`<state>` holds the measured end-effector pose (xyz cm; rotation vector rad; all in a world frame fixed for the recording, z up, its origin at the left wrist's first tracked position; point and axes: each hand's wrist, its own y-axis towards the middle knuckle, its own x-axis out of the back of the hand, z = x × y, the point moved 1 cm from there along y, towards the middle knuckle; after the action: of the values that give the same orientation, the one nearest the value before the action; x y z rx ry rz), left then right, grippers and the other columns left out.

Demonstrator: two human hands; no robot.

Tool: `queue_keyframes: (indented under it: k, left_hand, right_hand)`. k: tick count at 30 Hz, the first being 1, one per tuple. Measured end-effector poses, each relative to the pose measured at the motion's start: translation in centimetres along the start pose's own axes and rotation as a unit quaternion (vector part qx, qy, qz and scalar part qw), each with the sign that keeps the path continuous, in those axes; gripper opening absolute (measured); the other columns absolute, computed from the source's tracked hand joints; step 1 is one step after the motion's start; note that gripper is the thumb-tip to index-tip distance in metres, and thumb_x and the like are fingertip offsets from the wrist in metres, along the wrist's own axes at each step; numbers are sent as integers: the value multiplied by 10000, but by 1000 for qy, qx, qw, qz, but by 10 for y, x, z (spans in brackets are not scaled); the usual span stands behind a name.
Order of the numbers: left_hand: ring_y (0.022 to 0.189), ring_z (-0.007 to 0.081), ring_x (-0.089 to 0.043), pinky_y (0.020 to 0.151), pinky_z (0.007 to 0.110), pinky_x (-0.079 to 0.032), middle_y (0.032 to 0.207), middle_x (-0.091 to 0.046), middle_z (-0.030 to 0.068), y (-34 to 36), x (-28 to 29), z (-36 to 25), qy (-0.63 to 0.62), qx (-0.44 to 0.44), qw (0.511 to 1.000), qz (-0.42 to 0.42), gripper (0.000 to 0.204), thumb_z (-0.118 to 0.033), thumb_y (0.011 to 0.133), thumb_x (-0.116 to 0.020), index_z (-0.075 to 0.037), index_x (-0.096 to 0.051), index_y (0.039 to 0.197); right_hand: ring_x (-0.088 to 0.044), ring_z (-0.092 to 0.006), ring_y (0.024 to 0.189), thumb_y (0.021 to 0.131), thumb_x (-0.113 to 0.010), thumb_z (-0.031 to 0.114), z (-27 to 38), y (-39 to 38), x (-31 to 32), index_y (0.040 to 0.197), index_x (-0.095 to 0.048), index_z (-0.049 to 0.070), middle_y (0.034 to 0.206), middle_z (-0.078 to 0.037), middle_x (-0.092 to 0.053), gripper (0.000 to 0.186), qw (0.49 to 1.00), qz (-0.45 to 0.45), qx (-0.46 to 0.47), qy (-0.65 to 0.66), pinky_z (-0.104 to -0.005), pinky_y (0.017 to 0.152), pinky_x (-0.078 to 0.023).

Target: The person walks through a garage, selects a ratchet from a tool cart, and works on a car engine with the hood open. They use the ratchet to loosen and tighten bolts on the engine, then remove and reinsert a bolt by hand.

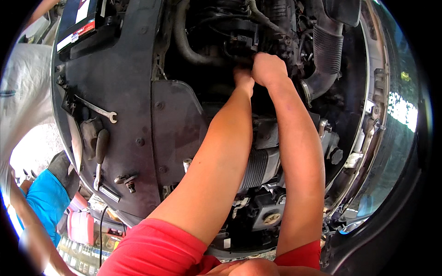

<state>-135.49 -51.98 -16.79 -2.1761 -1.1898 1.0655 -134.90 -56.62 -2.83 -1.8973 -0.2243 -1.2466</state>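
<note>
Both my arms reach deep into a car's engine bay. My right hand is curled closed beside the engine, around something I cannot make out. Just left of it, my left hand goes down into the dark gap by a thick black hose; its fingers are hidden. The two hands lie close together, the right one slightly higher in view. Beyond them are engine parts with a thin cable running across. A ribbed black air intake hose curves down on the right.
On the black front panel lie a combination wrench, a ratchet, a socket and a small metal part. A black box sits at the far left. The windshield borders the right. Someone in blue is at lower left.
</note>
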Motion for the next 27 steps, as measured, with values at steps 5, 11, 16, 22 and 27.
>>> queue_keyframes:
  k: [5, 11, 16, 22, 27]
  left_hand:
    - [860, 140, -566, 705, 337, -440, 1048, -651, 25, 11, 0, 18, -31, 27, 999, -25, 242, -131, 869, -693, -32, -631, 1080]
    - [985, 153, -578, 767, 340, -470, 1135, -631, 45, 20, 1, 21, -103, 57, 993, -4, 281, -102, 895, -680, -45, -598, 1157]
    - [1036, 159, -577, 830, 321, -466, 1161, -624, 54, 6, -5, 21, -147, 71, 987, 8, 304, -177, 936, -644, -73, -591, 1216]
    - [1151, 201, -580, 958, 343, -463, 1300, -604, 68, 55, 33, 54, 11, -58, 987, 147, 318, -199, 1019, -460, -69, -548, 1296]
    - [1158, 221, -591, 985, 352, -473, 1328, -598, 83, 16, -5, 31, -380, 186, 902, 90, 342, -235, 1038, -403, -63, -549, 1294]
  right_hand:
    - [-683, -324, 1060, 779, -630, 96, -3, 8, 6, 1034, -751, 70, 1121, -159, -713, 284, 998, 53, -16, -2, -409, 891, -555]
    - [-682, -316, 1073, 781, -641, 105, -2, 5, 10, 1049, -754, 76, 1130, -155, -713, 293, 999, 42, -25, 10, -402, 898, -554]
    - [-688, -299, 1066, 816, -631, 127, -11, 2, 2, 1043, -759, 82, 1121, -137, -720, 264, 998, 46, -29, 9, -388, 890, -555]
    - [-667, -298, 1107, 847, -625, 142, 11, 3, 19, 1154, -714, 155, 1178, -105, -702, 320, 999, 49, -14, 17, -416, 902, -550]
    - [-661, -260, 1129, 885, -594, 138, -8, -2, 8, 1156, -722, 132, 1220, -72, -692, 299, 997, 48, -53, 22, -371, 875, -557]
